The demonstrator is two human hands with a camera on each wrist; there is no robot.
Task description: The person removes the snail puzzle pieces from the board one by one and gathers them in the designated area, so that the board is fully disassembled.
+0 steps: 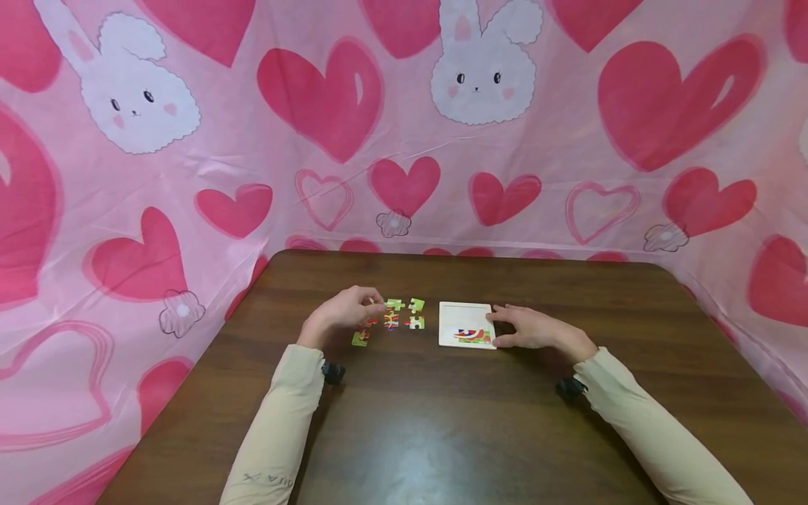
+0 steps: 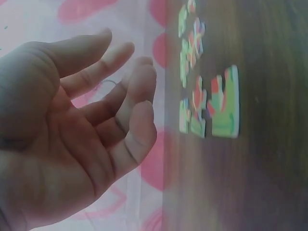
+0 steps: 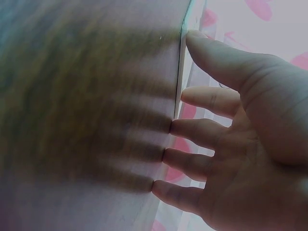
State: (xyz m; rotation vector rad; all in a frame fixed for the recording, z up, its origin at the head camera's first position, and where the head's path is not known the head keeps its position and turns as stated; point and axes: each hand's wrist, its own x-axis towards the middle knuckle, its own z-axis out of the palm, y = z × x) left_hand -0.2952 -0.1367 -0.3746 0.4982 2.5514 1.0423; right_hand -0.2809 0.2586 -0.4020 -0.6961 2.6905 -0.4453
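Observation:
My left hand (image 1: 350, 307) hovers over the left side of a group of loose jigsaw pieces (image 1: 416, 322), fingers loosely bent. Nothing shows between its fingers in the left wrist view, where a green and red corner piece (image 2: 230, 108) lies nearest on the table. A square white puzzle tray (image 1: 463, 306) lies right of the pieces. Joined pieces (image 1: 473, 337) with a red, white and green picture fill its lower right part. At the tray's right edge my right hand (image 1: 530, 327) touches with thumb and forefinger. Its other fingertips (image 3: 166, 187) rest on the table.
The brown wooden table (image 1: 429, 421) reaches back to a pink cloth (image 1: 353, 203) printed with hearts and rabbits, which also hangs at both sides. A dark wrist camera (image 1: 333, 372) sits on the left cuff, another camera (image 1: 570, 388) on the right.

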